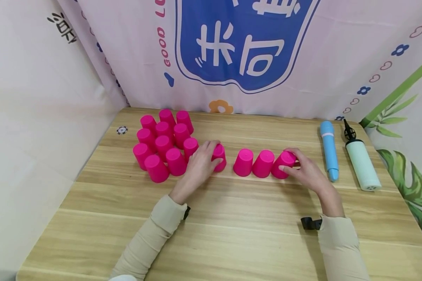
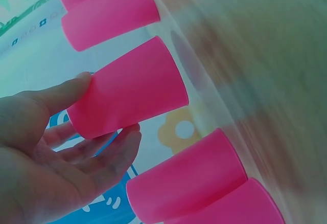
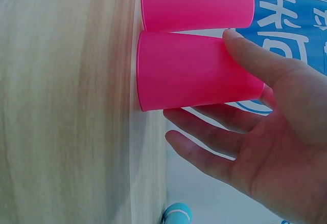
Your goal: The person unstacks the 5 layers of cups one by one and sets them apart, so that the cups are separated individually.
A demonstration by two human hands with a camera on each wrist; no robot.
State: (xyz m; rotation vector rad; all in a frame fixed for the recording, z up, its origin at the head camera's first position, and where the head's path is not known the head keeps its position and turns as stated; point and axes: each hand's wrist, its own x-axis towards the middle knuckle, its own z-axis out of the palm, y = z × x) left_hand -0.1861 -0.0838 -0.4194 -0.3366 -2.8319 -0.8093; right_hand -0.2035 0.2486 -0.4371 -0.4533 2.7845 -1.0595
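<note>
My left hand (image 1: 201, 160) grips an upside-down pink cup (image 1: 220, 159) between thumb and fingers, just right of a cluster of pink cups (image 1: 156, 168). In the left wrist view that cup (image 2: 130, 88) is held near its narrow end; I cannot tell whether its rim touches the table. To the right, two upturned cups stand side by side, a left one (image 1: 243, 162) and a middle one (image 1: 263, 164). Beside them my right hand (image 1: 308, 171) holds the rightmost cup (image 1: 283, 165). Its thumb and fingers lie on opposite sides of this cup (image 3: 194, 70) in the right wrist view.
On the right of the wooden table (image 1: 246, 234) lie a blue microphone-shaped tube (image 1: 329, 150) and a pale green hand pump (image 1: 362, 162). A small round chip (image 1: 122, 130) lies at the back left. A printed curtain (image 1: 140, 54) hangs behind the table.
</note>
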